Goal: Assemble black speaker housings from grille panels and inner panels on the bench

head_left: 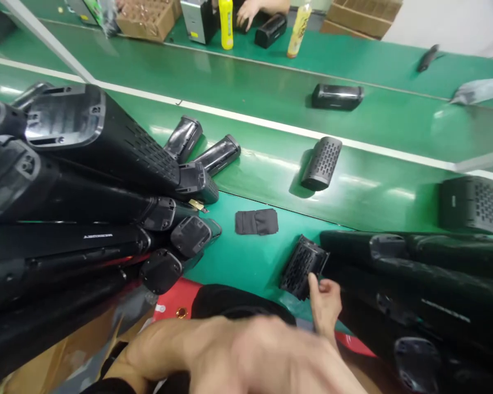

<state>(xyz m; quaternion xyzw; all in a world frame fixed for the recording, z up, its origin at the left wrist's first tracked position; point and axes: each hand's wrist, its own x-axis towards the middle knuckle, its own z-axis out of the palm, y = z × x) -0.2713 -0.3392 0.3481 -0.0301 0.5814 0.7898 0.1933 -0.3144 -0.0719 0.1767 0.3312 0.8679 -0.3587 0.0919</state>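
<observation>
1. Two bare hands work at the near edge of the view. The right hand [325, 306] is narrowly open, its thumb [313, 283] against a perforated black speaker casing [303, 268]; whether it grips cannot be told.
2. That casing lies tilted at the edge of the green conveyor belt [230, 257].
3. The left hand [267, 350] is too blurred to judge its opening.
4. A flat black fabric sleeve [256, 221] lies just beyond the casing.
5. Long black speaker bodies [78, 202] and a matching pile [419, 273] flank the hands, apparently kept within reach.
6. Grilled cylinders [321, 163] sit spaced apart, seemingly to stay separate, and a co-worker's hand [246, 12] works across the belt.
</observation>
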